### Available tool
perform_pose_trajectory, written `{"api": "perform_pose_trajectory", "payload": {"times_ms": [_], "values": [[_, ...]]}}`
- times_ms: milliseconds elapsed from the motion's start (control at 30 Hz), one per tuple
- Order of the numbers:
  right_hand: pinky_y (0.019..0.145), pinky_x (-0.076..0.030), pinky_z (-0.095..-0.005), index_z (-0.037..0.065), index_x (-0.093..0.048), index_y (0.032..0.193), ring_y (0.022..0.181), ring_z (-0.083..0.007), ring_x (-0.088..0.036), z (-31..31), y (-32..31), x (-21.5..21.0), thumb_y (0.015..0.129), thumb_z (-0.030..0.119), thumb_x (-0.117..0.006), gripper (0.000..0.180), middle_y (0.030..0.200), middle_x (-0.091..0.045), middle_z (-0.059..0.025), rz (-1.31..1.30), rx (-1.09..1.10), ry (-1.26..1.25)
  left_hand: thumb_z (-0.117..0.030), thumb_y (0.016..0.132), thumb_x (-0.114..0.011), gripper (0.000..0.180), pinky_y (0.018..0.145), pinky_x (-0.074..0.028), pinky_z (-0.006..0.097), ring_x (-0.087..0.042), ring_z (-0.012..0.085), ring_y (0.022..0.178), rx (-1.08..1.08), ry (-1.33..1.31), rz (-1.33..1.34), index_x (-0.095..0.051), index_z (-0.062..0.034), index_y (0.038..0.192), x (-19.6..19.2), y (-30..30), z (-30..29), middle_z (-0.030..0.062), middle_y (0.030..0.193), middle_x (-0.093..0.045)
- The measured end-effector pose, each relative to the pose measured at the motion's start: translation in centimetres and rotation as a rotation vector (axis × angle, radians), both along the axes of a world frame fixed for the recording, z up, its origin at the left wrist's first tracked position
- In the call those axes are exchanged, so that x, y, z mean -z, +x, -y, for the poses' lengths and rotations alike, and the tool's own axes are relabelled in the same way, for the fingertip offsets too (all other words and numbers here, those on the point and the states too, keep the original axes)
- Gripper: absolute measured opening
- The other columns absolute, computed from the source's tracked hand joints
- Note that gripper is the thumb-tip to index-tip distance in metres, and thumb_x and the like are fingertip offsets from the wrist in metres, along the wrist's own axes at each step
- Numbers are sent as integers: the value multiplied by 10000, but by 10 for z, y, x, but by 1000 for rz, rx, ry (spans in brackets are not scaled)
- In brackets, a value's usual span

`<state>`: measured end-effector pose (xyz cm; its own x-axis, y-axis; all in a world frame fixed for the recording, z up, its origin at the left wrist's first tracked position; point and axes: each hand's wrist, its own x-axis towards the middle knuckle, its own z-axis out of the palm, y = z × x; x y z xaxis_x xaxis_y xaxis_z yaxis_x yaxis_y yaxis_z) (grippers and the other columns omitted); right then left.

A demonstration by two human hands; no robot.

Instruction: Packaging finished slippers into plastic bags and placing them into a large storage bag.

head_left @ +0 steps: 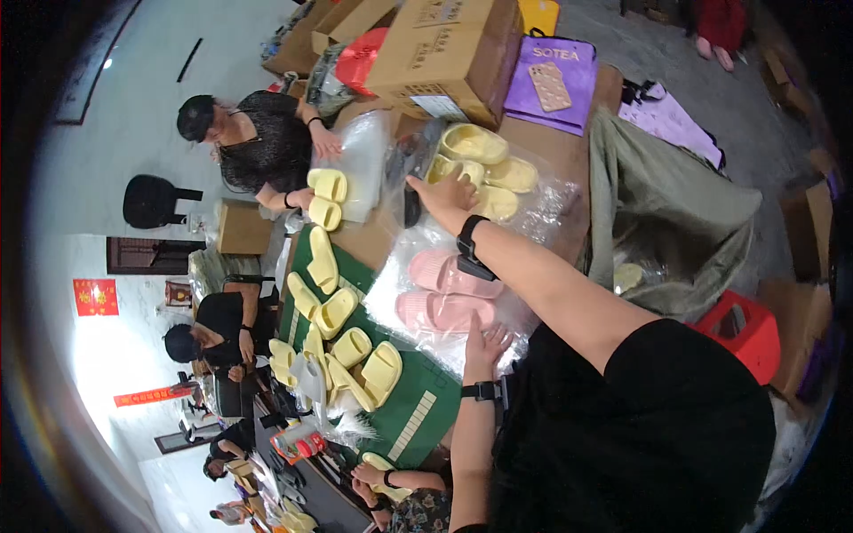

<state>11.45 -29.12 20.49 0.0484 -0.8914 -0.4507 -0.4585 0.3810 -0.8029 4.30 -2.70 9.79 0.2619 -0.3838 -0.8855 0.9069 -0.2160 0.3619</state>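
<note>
My left hand point(486, 345) lies with its fingers spread at the edge of a clear plastic bag point(384, 282) that holds a pair of pink slippers point(450, 272). The fingertips are beside the lower pink slipper. My right hand point(447, 194) reaches further up, thumb out and fingers apart, over pale yellow slippers point(474, 143) that lie on or in clear plastic. Its fingers hide part of one yellow slipper, and whether they touch it I cannot tell. Each wrist wears a black band.
Several loose yellow slippers point(336, 313) lie on a green mat point(414, 368). At the upper left a person point(258, 147) handles a yellow pair on flat plastic bags point(360, 178). A cardboard box point(444, 53), a purple bag point(569, 71), a grey-green sack point(675, 195) and a red stool point(745, 333) stand around.
</note>
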Motion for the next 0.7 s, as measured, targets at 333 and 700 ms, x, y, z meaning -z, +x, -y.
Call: {"api": "perform_pose_trajectory", "payload": {"times_ms": [333, 700], "values": [[980, -281, -434, -65, -250, 1301, 1212, -382, -340, 7, 13, 13, 661, 556, -621, 967, 1347, -270, -288, 160, -161, 167, -99, 900, -429, 257, 904, -434, 458, -479, 312, 1012, -223, -77, -137, -492, 13, 1122, 30, 11, -45, 171, 1108, -473], [909, -376, -358, -155, -446, 1145, 1077, -349, -493, 7, 30, 59, 700, 677, -525, 947, 1164, -503, -276, 391, -304, 168, -185, 863, -441, 120, 330, -223, 248, -329, 88, 389, -545, -130, 186, -517, -101, 904, -12, 23, -59, -21, 549, -377]]}}
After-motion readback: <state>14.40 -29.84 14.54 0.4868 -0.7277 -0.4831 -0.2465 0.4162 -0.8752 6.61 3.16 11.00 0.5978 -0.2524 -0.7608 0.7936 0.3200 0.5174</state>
